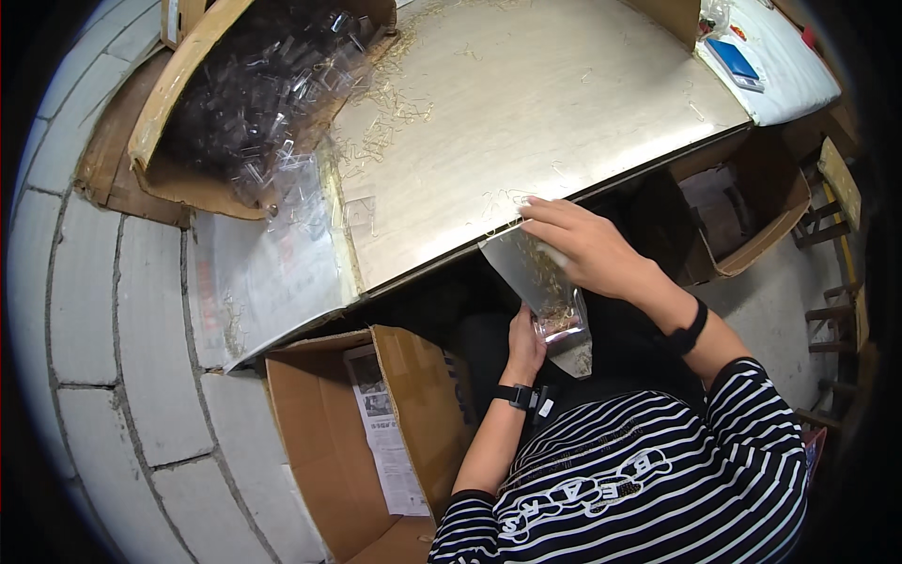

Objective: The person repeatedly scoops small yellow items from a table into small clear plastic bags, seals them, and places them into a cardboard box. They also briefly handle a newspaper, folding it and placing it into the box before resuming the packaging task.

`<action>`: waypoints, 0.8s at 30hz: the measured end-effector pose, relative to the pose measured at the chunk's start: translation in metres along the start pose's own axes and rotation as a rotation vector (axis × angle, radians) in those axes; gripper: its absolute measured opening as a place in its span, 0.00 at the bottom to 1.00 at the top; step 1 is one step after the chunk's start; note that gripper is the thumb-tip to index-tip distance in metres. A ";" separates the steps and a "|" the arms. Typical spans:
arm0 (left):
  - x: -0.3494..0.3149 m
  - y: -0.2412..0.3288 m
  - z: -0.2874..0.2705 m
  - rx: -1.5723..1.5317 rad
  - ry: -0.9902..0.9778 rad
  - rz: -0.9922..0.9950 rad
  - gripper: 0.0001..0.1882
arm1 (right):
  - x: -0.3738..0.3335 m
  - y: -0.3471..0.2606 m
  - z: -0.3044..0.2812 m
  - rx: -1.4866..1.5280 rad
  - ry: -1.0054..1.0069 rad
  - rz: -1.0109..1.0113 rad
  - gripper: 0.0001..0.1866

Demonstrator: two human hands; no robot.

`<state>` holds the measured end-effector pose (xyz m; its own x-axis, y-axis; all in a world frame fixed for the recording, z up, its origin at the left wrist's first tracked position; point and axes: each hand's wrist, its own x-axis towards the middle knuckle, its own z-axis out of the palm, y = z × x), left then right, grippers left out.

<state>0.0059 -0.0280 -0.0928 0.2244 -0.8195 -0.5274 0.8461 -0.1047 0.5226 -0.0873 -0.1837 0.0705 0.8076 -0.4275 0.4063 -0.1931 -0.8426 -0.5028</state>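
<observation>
- The right hand lies at the near edge of the metal table, palm down, fingers stretched out flat toward the left and pressed close together, not curled round anything.
- Under those fingers sits a flat metal scoop, its grey plate tilting down off the table edge; the fingertips reach over its upper rim where it meets the tabletop.
- Small straw-coloured slivers lie scattered on the plate just below the fingers and run down toward its lower end.
- The left hand is below the table edge, thumb and fingers closed on the left side of a small clear plastic bag, holding its mouth up against the low end of the scoop.
- The bag hangs between the two hands, touching the scoop above and the left fingers at its side; more slivers show through its wall.
- A black watch sits on the left wrist, a black band on the right.
- More slivers are strewn over the far left of the table, beside a cardboard box heaped with clear plastic pieces.
- An open cardboard carton with a printed sheet inside stands on the floor to the left of the person.
</observation>
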 end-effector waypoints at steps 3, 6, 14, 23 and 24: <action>0.006 -0.004 -0.004 0.025 0.001 -0.020 0.21 | -0.039 0.007 -0.010 0.164 0.047 0.096 0.17; 0.012 -0.016 -0.020 0.080 0.031 -0.051 0.21 | -0.067 0.011 -0.013 0.234 0.011 0.217 0.15; -0.014 -0.009 -0.029 0.175 -0.087 -0.092 0.18 | -0.103 0.005 0.003 0.334 -0.247 0.334 0.11; -0.088 0.060 0.044 0.381 -0.087 0.099 0.19 | -0.081 -0.021 0.015 0.558 -0.206 0.342 0.13; -0.091 0.064 0.049 0.395 -0.072 0.095 0.22 | -0.077 -0.025 0.015 0.491 -0.204 0.306 0.13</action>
<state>0.0158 0.0119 0.0217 0.2463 -0.8718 -0.4234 0.5695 -0.2233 0.7911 -0.1360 -0.1244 0.0406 0.8558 -0.5140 0.0583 -0.1927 -0.4214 -0.8861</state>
